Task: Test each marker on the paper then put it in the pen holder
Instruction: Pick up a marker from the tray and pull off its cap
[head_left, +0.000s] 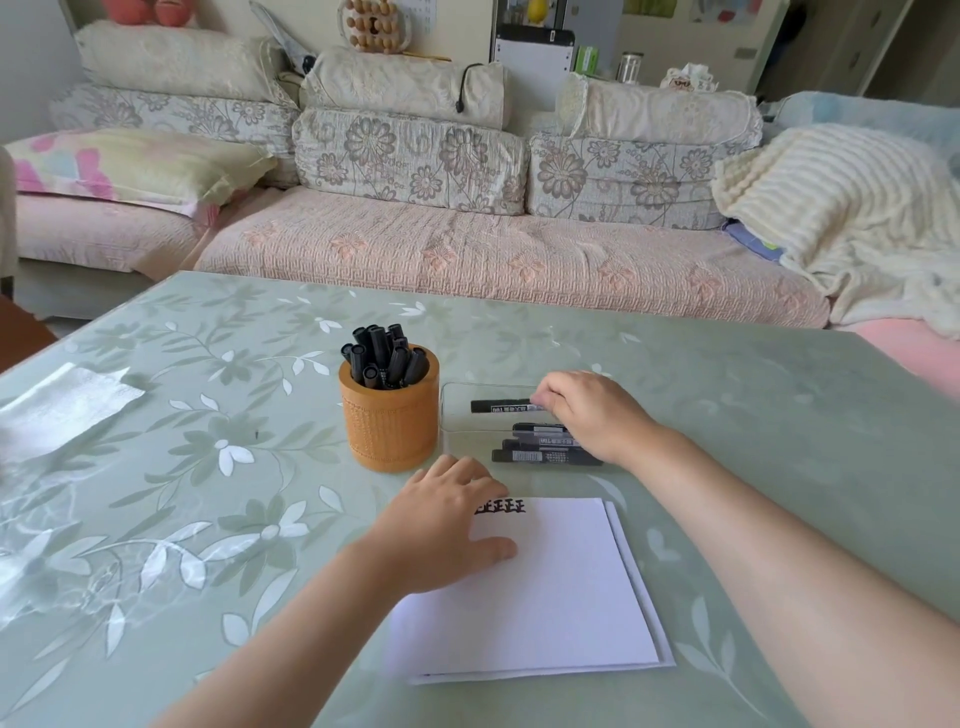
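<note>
Orange, woven-textured and cylindrical, pen holder (388, 415) stands upright near mid-tabletop, packed with black capped markers (382, 356) set on end. Just to its right lies a clear shallow tray (488, 385) with rounded corners, nearly invisible but for its rim. Right hand (587, 415) reaches over the tray, fingers curled, pinching one end of a black marker (501, 406) that lies level with its white label up; whether it rests on the tray floor or is raised, cannot tell. Spare markers (545, 448), black with grey labels, lie side by side along the tray's near edge, partly under the right wrist. Left hand (447, 525) lies flat and relaxed on the top left corner of the paper (545, 587), fingers spread, holding nothing. Paper is white, smooth and rectangular, two sheets stacked slightly askew. A short row of dark marks (501, 505) sits at its top edge, touching the left fingertips. Tabletop (208, 467) is glossy pale green, printed with white flowers and leaves, and throws glare at left. A white crumpled sheet (57, 410) lies at far left, tissue or film, cannot tell. Behind runs a sofa (467, 249) with a pink quilted seat, floral back cushions (410, 161), a pastel pillow (130, 161) and a cream ribbed blanket (831, 208).
</note>
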